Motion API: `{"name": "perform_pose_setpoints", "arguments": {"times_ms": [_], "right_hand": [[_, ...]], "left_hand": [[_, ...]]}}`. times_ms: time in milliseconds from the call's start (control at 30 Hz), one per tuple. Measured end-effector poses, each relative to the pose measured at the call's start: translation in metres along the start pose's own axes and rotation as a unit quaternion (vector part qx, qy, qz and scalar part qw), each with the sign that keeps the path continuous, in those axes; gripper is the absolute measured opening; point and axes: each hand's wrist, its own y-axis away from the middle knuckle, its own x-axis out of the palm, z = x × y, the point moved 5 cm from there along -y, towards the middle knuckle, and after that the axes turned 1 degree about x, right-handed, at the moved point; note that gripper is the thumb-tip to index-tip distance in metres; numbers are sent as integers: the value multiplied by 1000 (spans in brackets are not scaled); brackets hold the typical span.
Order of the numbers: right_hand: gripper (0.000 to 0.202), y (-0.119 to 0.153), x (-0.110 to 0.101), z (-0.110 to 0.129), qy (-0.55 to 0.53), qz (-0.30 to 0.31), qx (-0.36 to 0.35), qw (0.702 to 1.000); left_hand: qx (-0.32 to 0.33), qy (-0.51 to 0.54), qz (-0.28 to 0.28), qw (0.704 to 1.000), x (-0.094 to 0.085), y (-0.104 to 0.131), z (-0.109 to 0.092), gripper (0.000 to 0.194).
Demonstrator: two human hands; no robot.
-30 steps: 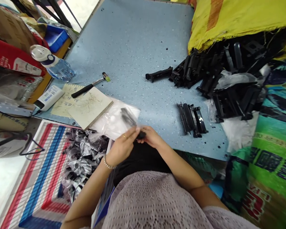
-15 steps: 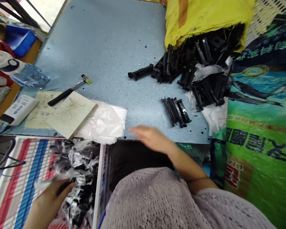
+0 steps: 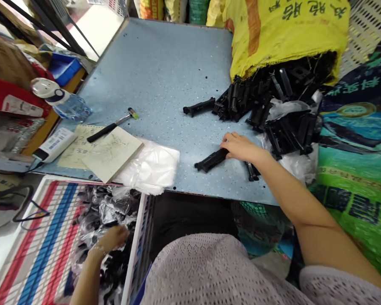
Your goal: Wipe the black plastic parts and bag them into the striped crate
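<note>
My right hand [image 3: 239, 146] is on the tabletop, its fingers closed round one end of a long black plastic part [image 3: 211, 161], which lies slanted on the surface. Just behind the hand, another black plastic part [image 3: 252, 171] is half hidden by my wrist. My left hand [image 3: 116, 238] is over the striped plastic basket [image 3: 52, 237], above black parts in clear bags [image 3: 109, 209]; motion smears its fingers. Beyond my right hand, a heap of similar black parts [image 3: 238, 99] spills out of a yellow woven sack [image 3: 292, 31].
A stack of white plastic bags [image 3: 158, 165] lies at the front edge, beside a square board [image 3: 114, 154]. Behind are a small hammer [image 3: 103, 132], a handwritten sheet [image 3: 70, 154], a white device [image 3: 55, 145] and a water bottle [image 3: 71, 108]. A green printed sack [image 3: 352, 186] stands at right.
My right hand has moved right and forward from the table's front edge and taken hold of a black plastic part. My left hand has shifted right within the basket. The camera view has tilted up.
</note>
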Motion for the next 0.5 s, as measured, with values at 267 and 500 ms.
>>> {"name": "perform_pose_setpoints", "arguments": {"times_ms": [267, 500], "right_hand": [[42, 17, 31, 27, -189, 65, -9, 980], [48, 27, 52, 45, -640, -71, 54, 763]], "left_hand": [[280, -13, -325, 903, -47, -57, -213, 21], [261, 174, -286, 905, -55, -96, -196, 17]]}}
